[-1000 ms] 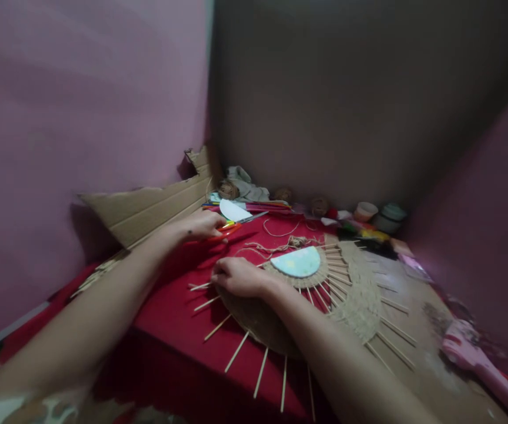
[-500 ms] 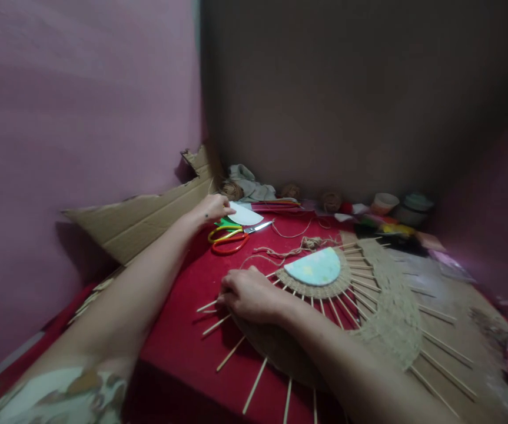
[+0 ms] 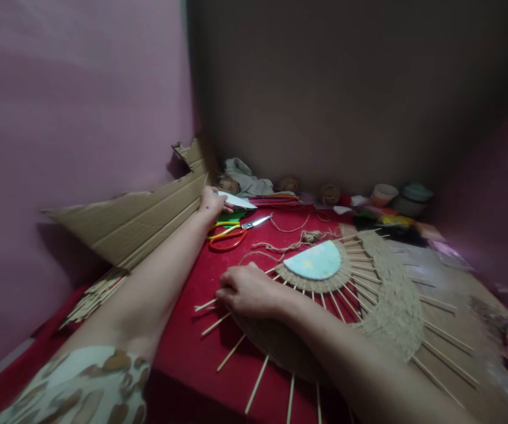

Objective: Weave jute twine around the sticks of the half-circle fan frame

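Note:
My left hand (image 3: 215, 202) reaches to the back of the red-covered table and grips a white half-round piece (image 3: 238, 201), seen tilted almost edge-on. Just below it, scissors (image 3: 231, 231) with yellow and red handles lie with the blades pointing right. My right hand (image 3: 249, 291) is closed on the left end of a fan-shaped woven piece (image 3: 397, 300) with thin sticks radiating outward. Its fingertips are partly hidden, and the forearm covers part of the weave. At the centre of the woven piece sits a pale blue patterned half-circle (image 3: 314, 261).
Cardboard (image 3: 148, 221) leans against the left wall, with a bundle of sticks (image 3: 95, 297) below. Loose twine (image 3: 298, 244) lies behind the weave. Twine balls (image 3: 329, 193), a cup (image 3: 384, 195) and a lidded pot (image 3: 413, 200) line the back.
My left hand has lifted the white half-round piece and tilted it up, moving slightly back. My right hand keeps its hold on the woven piece. The view has shifted a little.

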Tool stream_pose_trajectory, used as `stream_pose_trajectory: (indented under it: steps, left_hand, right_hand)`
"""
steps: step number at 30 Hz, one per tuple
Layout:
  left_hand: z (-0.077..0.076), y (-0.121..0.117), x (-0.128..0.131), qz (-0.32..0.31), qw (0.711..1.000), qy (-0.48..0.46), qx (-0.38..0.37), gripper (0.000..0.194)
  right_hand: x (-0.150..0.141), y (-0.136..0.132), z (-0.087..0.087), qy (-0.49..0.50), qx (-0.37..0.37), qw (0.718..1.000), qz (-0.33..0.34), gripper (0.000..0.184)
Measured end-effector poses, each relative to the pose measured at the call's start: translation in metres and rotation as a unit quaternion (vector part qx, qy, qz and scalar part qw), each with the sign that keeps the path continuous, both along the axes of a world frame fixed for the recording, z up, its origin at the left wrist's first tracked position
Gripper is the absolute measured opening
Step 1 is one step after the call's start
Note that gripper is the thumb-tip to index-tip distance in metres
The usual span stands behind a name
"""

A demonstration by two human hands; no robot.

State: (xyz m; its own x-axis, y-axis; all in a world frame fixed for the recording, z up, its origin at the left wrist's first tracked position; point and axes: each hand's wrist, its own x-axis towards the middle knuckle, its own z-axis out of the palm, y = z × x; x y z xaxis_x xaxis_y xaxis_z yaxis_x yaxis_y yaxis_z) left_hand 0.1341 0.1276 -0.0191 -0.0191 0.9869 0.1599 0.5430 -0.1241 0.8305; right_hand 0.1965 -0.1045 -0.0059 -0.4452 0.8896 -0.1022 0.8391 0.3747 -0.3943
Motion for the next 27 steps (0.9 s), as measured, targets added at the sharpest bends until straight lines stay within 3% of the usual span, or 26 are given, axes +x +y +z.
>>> stream_pose_trajectory:
  steps: [7, 14, 18, 21, 27]
  left_hand:
    - [0.015, -0.005, -0.017, 0.005, 1.0, -0.005, 0.025, 0.041]
    - [0.035, -0.029, -0.036, -0.01, 0.989, 0.124, 0.074, 0.038]
    - [0.04, -0.064, -0.051, -0.085, 0.986, 0.137, 0.033, 0.029]
    - [0.038, -0.101, -0.073, -0.188, 0.979, 0.07, -0.021, 0.019]
    - [0.024, -0.174, -0.114, -0.323, 0.932, 0.018, -0.162, 0.026]
  right_hand:
    - [-0.003, 0.001, 0.001, -0.027, 0.009, 1.0, 0.013, 0.025]
    - [0.001, 0.002, -0.003, 0.004, -0.013, 1.0, -0.016, 0.024]
    - [0.007, 0.006, -0.01, 0.101, -0.042, 0.994, -0.019, 0.022]
    - [0.01, 0.008, -0.014, 0.142, -0.028, 0.989, -0.027, 0.015]
    - [0.009, 0.004, -0.014, 0.18, -0.004, 0.981, -0.066, 0.015]
